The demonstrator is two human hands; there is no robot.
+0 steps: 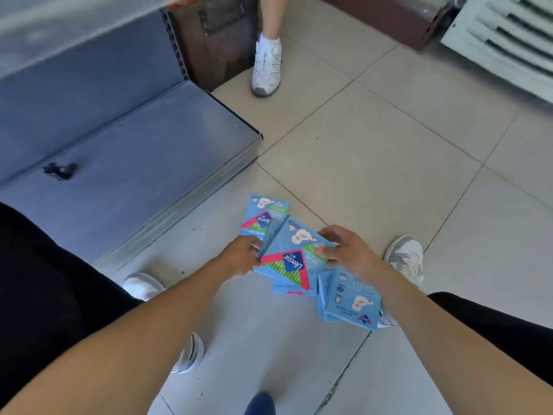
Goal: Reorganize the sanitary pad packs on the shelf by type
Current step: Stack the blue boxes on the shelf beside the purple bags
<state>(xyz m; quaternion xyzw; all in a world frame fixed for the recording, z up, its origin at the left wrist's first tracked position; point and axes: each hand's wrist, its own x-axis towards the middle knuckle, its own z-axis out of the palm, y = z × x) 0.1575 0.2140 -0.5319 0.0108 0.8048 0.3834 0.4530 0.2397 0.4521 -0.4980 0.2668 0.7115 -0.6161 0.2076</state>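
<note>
Several blue sanitary pad packs lie on the tiled floor in front of me. My left hand (241, 255) grips the left edge of a blue pack with a red and green stripe (294, 259), and my right hand (347, 250) pinches its right edge. Another striped pack (264, 215) lies just beyond my left hand. A stack of plain blue packs (350, 304) sits under my right wrist. One more pack (291, 290) peeks out beneath the held one. The grey metal bottom shelf (125, 175) at the left carries no packs.
A small dark clip (59, 170) lies on the shelf. Another person's leg and white sneaker (266, 67) stand past the shelf's end. Two grey-white shoes (405, 259) (143, 284) rest on the floor on either side of the packs. A white louvred panel (505, 40) stands at top right.
</note>
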